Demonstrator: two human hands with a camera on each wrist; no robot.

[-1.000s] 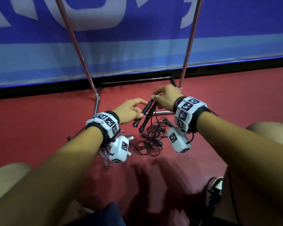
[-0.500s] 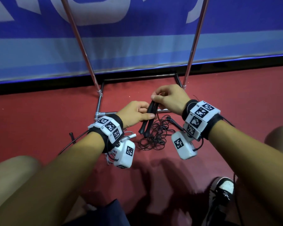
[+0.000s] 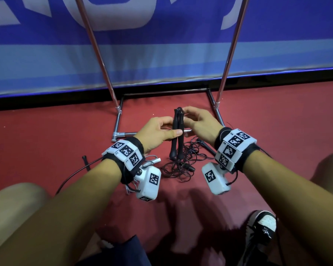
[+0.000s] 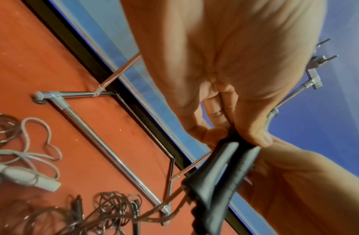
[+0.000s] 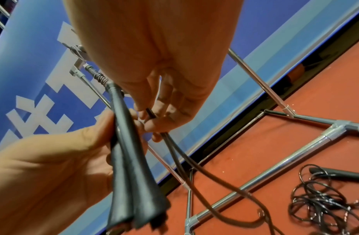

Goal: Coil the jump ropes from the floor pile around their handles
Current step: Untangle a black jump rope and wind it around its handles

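Handles (image 3: pixel 176 131) of one black jump rope sat upright at frame centre, paired; left hand (image 3: pixel 158 131) clamped around both; right hand (image 3: pixel 198 124) pinched the cord (image 5: pixel 175 152) near their tops; remaining ropes (image 3: pixel 181 162) lay tangled on red floor (image 3: pixel 46 135) just below.

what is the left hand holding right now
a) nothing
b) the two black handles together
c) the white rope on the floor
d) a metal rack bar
b: the left hand grips the two black handles side by side, upright above the floor pile, while the right hand pinches the cord near their tops.
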